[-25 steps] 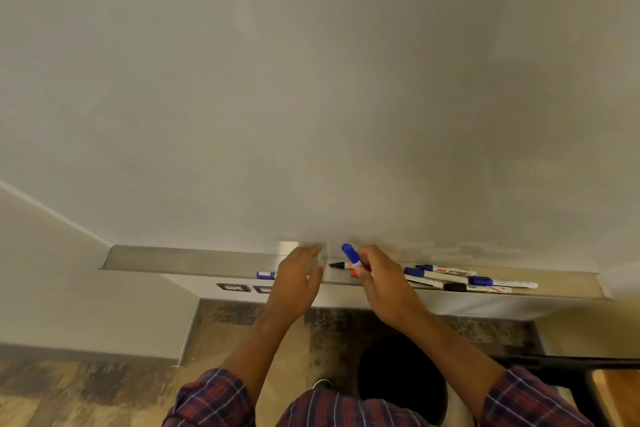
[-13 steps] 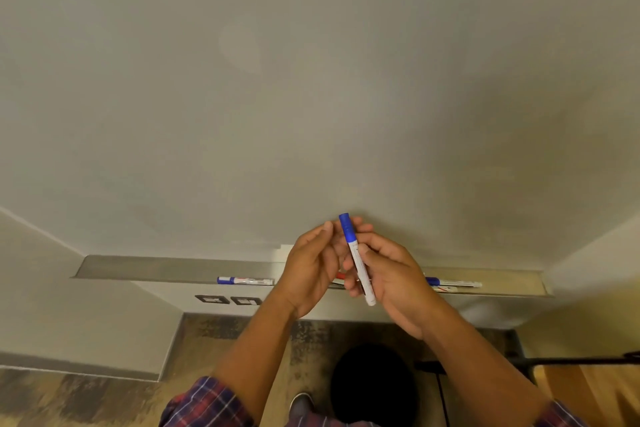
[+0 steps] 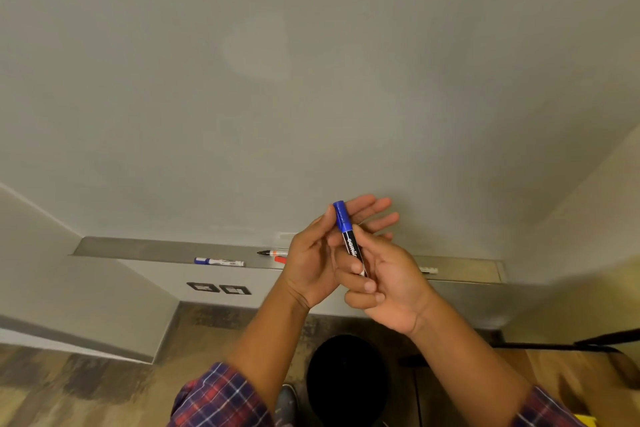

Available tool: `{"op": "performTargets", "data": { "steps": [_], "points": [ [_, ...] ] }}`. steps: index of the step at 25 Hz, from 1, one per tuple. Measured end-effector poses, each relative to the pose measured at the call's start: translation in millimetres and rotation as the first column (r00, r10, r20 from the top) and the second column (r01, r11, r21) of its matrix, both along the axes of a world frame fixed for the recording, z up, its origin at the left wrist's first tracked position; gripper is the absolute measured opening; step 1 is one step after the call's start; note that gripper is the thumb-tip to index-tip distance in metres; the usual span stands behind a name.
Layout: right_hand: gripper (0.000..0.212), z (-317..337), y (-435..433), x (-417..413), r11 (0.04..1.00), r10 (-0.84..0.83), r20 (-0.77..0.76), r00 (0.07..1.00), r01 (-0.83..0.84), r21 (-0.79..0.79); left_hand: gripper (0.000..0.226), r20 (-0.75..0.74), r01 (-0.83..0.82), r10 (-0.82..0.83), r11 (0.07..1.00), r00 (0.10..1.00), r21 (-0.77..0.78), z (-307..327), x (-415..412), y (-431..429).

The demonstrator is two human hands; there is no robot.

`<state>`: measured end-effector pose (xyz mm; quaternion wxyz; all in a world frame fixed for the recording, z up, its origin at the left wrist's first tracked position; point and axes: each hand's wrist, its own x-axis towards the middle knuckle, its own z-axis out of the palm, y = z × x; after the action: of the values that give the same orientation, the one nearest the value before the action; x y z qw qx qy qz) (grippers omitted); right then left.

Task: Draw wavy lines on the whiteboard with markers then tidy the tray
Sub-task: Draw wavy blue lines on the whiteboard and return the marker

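Note:
My right hand [image 3: 388,284] grips a marker [image 3: 350,243] by its dark barrel and holds it upright, blue cap [image 3: 341,215] on top, in front of the blank whiteboard [image 3: 311,97]. My left hand [image 3: 311,264] is beside it with straight fingers spread behind the cap and the thumb touching the cap's left side. Below lies the metal tray [image 3: 156,248]. On it are a blue-capped marker [image 3: 219,262], an uncapped marker [image 3: 273,252] with its black tip pointing left, and a red cap [image 3: 280,259]. Another marker end [image 3: 428,270] shows right of my hands.
Two wall sockets [image 3: 219,288] sit under the tray. A round black object [image 3: 346,381] stands on the floor between my arms, by my shoe [image 3: 287,399]. A black bar [image 3: 554,345] reaches in from the right. Side walls close in at left and right.
My right hand has lifted the blue-capped marker off the tray and turned it upright. My left hand rose with it and spread its fingers behind the cap.

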<state>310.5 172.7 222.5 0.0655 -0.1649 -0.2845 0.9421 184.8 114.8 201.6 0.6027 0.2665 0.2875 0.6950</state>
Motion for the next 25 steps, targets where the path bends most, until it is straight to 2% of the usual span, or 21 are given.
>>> {"op": "performTargets", "data": {
  "steps": [4,10,17,20,25],
  "points": [
    [0.041,11.1,0.1,11.4,0.997,-0.026,0.024,0.999,0.024,0.073,0.046,0.033,-0.043,0.043,0.999,0.999,-0.002,11.8,13.4,-0.3],
    [0.040,23.4,-9.1,4.2,0.962,-0.234,0.070,0.970,0.221,0.164,0.033,0.026,-0.147,0.151,0.983,0.988,-0.114,28.6,23.5,6.5],
    [0.030,32.2,-29.9,-15.6,0.892,-0.401,0.216,0.890,0.326,0.313,0.034,-0.152,-0.326,0.297,0.919,0.943,-0.223,42.3,20.3,-0.1],
    [0.031,31.9,-35.2,-24.2,0.880,-0.423,0.244,0.873,0.331,0.341,0.037,-0.231,-0.379,0.327,0.895,0.916,-0.236,45.7,14.6,-2.2],
    [0.033,31.0,-42.1,-33.4,0.867,-0.411,0.240,0.880,0.295,0.403,0.043,-0.267,-0.430,0.367,0.871,0.891,-0.238,44.4,2.4,-2.2]
  ]
}}
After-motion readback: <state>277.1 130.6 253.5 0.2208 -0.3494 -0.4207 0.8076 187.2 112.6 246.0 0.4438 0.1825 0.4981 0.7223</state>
